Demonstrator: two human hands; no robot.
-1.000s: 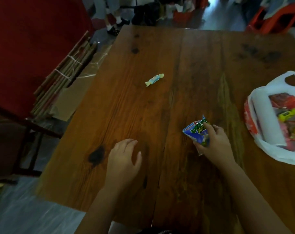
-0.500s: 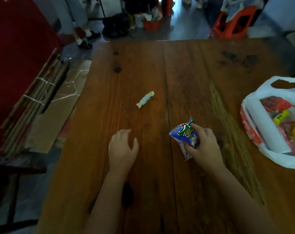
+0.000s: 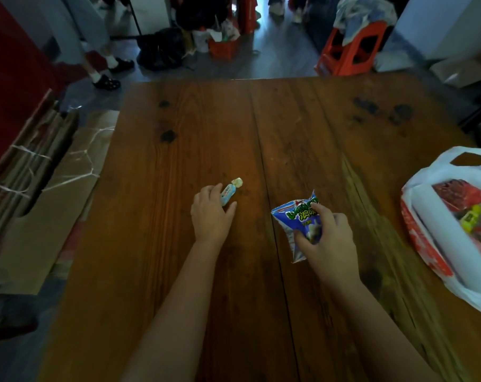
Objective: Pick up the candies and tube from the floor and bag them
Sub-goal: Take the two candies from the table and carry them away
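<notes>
On the brown wooden table [image 3: 302,128], my left hand [image 3: 210,216] pinches a small wrapped candy [image 3: 229,190], pale blue with a yellowish twisted end, between thumb and fingers. My right hand [image 3: 326,238] grips a blue snack packet [image 3: 295,219] with green lettering, lifted a little off the wood. At the right edge lies a white plastic bag [image 3: 426,238], its mouth open. Inside it I see a white tube [image 3: 448,235], red wrappers and a yellow candy [image 3: 470,219].
A red plastic stool [image 3: 349,51] stands beyond the table's far edge. Tied cardboard sheets [image 3: 41,172] lie to the left, beside a red surface. A person's feet in dark shoes [image 3: 107,78] are at the far left. Clutter covers the floor behind.
My left hand reached forward to the small wrapped candy and took hold of it. My right hand kept its grip on the blue packet. My view tilted up and moved closer.
</notes>
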